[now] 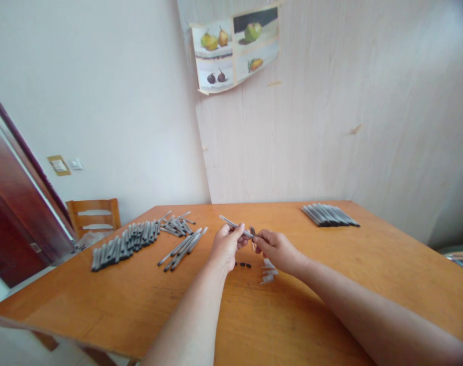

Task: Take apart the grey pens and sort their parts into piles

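A slim pen with a clear grey barrel (228, 220) slants between my two hands above the table. My left hand (225, 245) is closed around its middle, thumb on top. The fingers of my right hand (276, 249) pinch the pen's lower right end; what exactly lies between these fingertips is partly hidden. Behind that end, a thin dark-and-light piece (253, 238) shows between the hands. On the table beneath are several small black plugs (246, 265) and, below the right hand, several small whitish translucent pieces (268, 277).
On the left of the wooden table (311, 315) lie a long row of pens (126, 244), a loose heap (177, 225) and a smaller bunch (183, 249). A neat row of pens (329, 215) is at the back right. A chair (94, 218) stands beyond the left edge.
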The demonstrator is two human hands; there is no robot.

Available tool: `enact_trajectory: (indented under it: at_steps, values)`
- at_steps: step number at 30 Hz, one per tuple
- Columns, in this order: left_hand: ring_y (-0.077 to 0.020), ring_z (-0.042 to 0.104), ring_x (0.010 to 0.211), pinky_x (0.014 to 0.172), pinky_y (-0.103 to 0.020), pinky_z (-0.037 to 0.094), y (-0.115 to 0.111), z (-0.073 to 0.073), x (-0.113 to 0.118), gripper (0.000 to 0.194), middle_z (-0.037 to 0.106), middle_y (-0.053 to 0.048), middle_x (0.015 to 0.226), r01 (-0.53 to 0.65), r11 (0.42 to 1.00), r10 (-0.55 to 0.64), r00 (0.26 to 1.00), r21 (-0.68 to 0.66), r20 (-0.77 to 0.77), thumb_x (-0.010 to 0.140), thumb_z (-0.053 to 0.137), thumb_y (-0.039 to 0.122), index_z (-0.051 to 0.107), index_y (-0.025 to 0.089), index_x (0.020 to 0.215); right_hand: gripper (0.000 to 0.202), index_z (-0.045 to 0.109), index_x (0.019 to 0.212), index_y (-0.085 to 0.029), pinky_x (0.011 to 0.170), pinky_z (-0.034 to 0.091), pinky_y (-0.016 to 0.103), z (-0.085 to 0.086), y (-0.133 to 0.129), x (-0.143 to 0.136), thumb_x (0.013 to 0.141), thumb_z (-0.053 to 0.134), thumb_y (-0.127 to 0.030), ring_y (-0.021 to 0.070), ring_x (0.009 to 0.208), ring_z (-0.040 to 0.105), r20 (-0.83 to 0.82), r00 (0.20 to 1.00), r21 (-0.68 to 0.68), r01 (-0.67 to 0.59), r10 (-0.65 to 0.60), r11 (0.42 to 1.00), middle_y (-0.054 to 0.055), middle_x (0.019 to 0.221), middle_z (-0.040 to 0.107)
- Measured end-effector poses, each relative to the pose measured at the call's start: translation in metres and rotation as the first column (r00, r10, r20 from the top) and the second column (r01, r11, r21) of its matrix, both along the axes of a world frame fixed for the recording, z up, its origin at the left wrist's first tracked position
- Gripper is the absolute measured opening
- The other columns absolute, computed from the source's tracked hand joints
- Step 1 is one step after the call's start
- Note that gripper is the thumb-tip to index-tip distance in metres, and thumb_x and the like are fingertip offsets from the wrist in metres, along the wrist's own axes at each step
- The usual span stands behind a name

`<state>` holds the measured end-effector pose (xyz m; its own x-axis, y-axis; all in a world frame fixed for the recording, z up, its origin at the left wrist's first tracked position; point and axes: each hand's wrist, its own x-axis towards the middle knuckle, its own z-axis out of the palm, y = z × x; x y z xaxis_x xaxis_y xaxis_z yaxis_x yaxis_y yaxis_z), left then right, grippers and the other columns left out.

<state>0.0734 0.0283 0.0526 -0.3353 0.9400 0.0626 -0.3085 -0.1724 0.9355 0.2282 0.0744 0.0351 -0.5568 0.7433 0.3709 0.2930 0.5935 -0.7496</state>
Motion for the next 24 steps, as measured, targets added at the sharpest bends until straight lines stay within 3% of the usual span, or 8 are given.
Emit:
enact_trajectory:
  at_steps: [6, 10, 15, 21, 24]
  values:
    - [-0.0135, 0.066, 0.067, 0.061, -0.024, 0.05, 0.0002, 0.0007, 0.0014, 0.035, 0.07, -0.007, 0.078, -0.002, 1.0, 0.001, 1.0, -0.018, -0.007, 0.068, 0.078, 0.038, 0.055, 0.015, 0.081, 0.012, 0.057, 0.077, -0.019, 0.053, 0.035, 0.023, 0.0, 0.0009, -0.0033, 0.081, 0.056, -0.029, 0.011, 0.057, 0.048, -0.02, 0.995, 0.059, 0.096, -0.095, 0.994, -0.002, 0.064, 0.057]
    - [-0.0137, 0.066, 0.066, 0.061, -0.024, 0.05, 0.0, 0.0015, 0.0022, 0.035, 0.07, -0.007, 0.078, -0.002, 1.0, 0.002, 1.0, -0.024, -0.007, 0.069, 0.078, 0.038, 0.054, 0.016, 0.082, 0.017, 0.058, 0.08, -0.018, 0.051, 0.033, 0.022, -0.0001, 0.0003, -0.0035, 0.081, 0.058, -0.035, 0.011, 0.057, 0.047, -0.039, 0.995, 0.034, 0.09, -0.089, 0.995, -0.001, 0.064, 0.056]
    - [-0.013, 0.066, 0.066, 0.061, -0.023, 0.05, -0.0007, 0.0013, 0.0024, 0.032, 0.07, -0.006, 0.077, -0.013, 1.0, 0.013, 1.0, -0.025, -0.012, 0.072, 0.075, 0.037, 0.054, 0.016, 0.082, 0.028, 0.06, 0.077, -0.017, 0.052, 0.036, 0.022, 0.0018, -0.0011, -0.0006, 0.09, 0.045, -0.038, 0.0107, 0.055, 0.051, -0.005, 1.0, -0.037, 0.016, -0.016, 0.999, 0.001, 0.065, 0.062]
    - [-0.0141, 0.067, 0.065, 0.059, -0.023, 0.049, 0.0012, -0.0014, 0.0019, 0.033, 0.07, -0.007, 0.077, -0.001, 0.999, 0.001, 1.0, -0.035, -0.024, 0.071, 0.076, 0.038, 0.054, 0.016, 0.083, 0.01, 0.058, 0.078, -0.018, 0.053, 0.034, 0.022, 0.0032, -0.0012, -0.0028, 0.079, 0.057, -0.028, 0.0104, 0.057, 0.048, -0.024, 0.995, 0.033, 0.097, -0.096, 0.995, -0.002, 0.063, 0.057]
    - [-0.015, 0.067, 0.065, 0.059, -0.024, 0.05, 0.0016, -0.0018, 0.0018, 0.034, 0.07, -0.007, 0.075, 0.0, 0.999, 0.0, 1.0, -0.033, -0.024, 0.071, 0.075, 0.039, 0.054, 0.016, 0.084, 0.014, 0.058, 0.082, -0.017, 0.052, 0.035, 0.022, 0.0028, -0.0012, -0.0029, 0.078, 0.06, -0.031, 0.0108, 0.058, 0.049, -0.042, 0.994, 0.005, 0.102, -0.102, 0.995, -0.002, 0.065, 0.057]
